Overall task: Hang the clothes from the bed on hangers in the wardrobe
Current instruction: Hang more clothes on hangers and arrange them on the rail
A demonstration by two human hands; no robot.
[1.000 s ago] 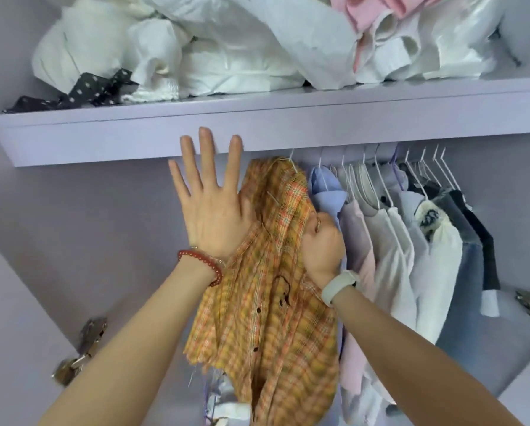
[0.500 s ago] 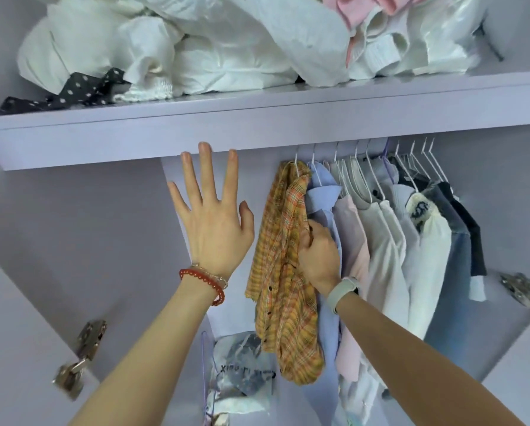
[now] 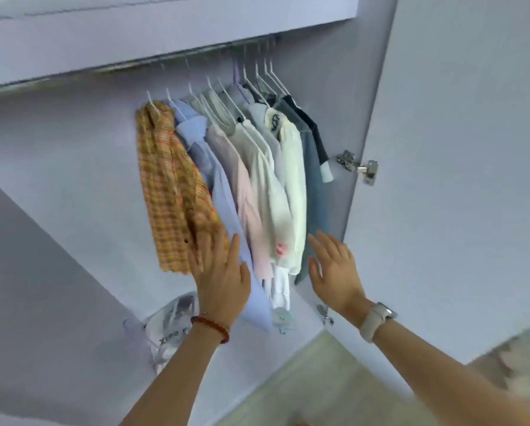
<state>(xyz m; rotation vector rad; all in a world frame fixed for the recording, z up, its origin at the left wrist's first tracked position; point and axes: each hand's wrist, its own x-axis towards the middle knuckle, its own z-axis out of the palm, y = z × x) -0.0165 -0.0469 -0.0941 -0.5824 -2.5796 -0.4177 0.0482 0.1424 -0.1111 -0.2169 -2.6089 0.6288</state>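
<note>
Wardrobe rail, plaid shirt hanging, left fingers spread (hem behind), right fingers spread

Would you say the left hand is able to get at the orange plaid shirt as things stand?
Probably yes. The left hand is open, its fingers already overlapping the lower hem of the orange plaid shirt, which hangs at the left end of the row with nothing in front of it. Actual contact is too blurred to confirm.

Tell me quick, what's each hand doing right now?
Left hand: open, fingers straight, in front of the plaid shirt, holding nothing.
Right hand: open, fingers spread, holding nothing.
</note>
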